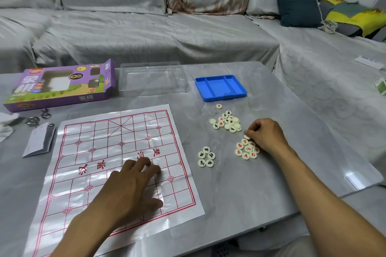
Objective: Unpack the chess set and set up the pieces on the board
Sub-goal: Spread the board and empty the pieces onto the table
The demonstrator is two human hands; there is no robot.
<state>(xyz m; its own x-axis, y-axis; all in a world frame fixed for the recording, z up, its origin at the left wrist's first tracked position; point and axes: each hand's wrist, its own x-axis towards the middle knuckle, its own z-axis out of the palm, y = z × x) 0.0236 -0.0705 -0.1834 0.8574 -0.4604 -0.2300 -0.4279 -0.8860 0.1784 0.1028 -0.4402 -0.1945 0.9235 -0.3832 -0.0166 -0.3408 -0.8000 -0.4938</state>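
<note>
A glossy paper chess board (117,148) with red grid lines lies flat on the grey table. My left hand (133,185) rests on its middle with fingers spread. To the board's right lie cream round pieces in three groups: a mixed pile (227,122), a black-lettered group (205,156), and a red-lettered group (245,149). My right hand (265,134) hovers over the red group and pinches one cream piece (247,137) at its fingertips. One lone red piece (219,106) sits near the blue tray.
An empty blue compartment tray (220,87), a clear plastic lid (153,79) and the purple set box (60,84) stand at the table's back. Metal ring puzzles (34,120) and a folded leaflet (39,142) lie left of the board. A grey sofa (146,23) is behind.
</note>
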